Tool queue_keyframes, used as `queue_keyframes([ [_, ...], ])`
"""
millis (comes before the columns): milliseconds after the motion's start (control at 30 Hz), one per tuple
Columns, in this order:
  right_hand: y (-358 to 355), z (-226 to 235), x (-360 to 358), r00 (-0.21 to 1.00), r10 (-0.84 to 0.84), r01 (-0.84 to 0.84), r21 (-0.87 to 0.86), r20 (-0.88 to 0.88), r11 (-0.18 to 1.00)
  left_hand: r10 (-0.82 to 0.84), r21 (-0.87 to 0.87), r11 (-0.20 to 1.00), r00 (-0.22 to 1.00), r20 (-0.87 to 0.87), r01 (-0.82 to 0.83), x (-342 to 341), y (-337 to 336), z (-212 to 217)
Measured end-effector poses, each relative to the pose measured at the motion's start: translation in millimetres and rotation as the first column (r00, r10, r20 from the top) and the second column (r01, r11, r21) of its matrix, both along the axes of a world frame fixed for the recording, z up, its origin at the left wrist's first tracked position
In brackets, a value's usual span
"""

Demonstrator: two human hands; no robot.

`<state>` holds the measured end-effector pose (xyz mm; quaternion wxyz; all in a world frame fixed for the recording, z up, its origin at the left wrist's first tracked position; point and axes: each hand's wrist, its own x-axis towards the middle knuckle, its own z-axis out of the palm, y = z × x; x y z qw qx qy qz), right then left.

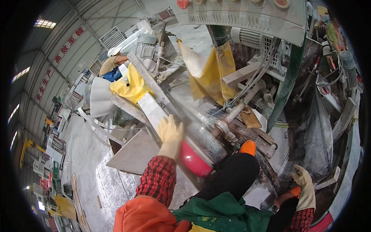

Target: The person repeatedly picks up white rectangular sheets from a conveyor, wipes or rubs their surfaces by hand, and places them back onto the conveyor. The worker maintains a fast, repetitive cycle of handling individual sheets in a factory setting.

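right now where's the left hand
In the head view the gloved left hand is just left of centre, resting on the machine bed beside the pale stone strip, above the red round housing.

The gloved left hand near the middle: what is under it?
The left hand lies flat at the near end of a pale stone strip beside a grey rail. A red rounded cover sits just below. The glove hides the surface directly under the palm.

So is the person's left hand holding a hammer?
No, the gloved left hand lies flat with fingers spread on the dusty machine, beside a stone slab, and no hammer shows.
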<state>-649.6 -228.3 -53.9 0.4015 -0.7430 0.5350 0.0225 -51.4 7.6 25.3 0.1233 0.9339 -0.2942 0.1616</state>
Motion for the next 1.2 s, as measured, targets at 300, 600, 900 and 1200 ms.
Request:
queue_keyframes([
  [300, 10, 19, 12, 1.0, -0.023, 0.022, 0.027, 0.02, 0.999, 0.007, 0.039, 0.999, 1.0, -0.012, -0.007, -10, 1, 5],
  [600, 6, 8, 6, 0.999, -0.036, 0.035, 0.016, 0.038, 0.999, 0.025, 0.056, 0.998, 0.998, -0.051, -0.022, -18, -1, 5],
  [900, -5, -32, -11, 0.992, -0.07, 0.067, 0.031, 0.103, 0.997, 0.015, 0.076, 0.997, 0.996, -0.09, -0.008, -27, -2, 9],
  [1200, -4, -46, -16, 0.987, -0.04, 0.049, -0.054, 0.157, 0.997, 0.011, 0.069, 0.998, 0.999, -0.046, -0.008, -31, 1, 3],
])
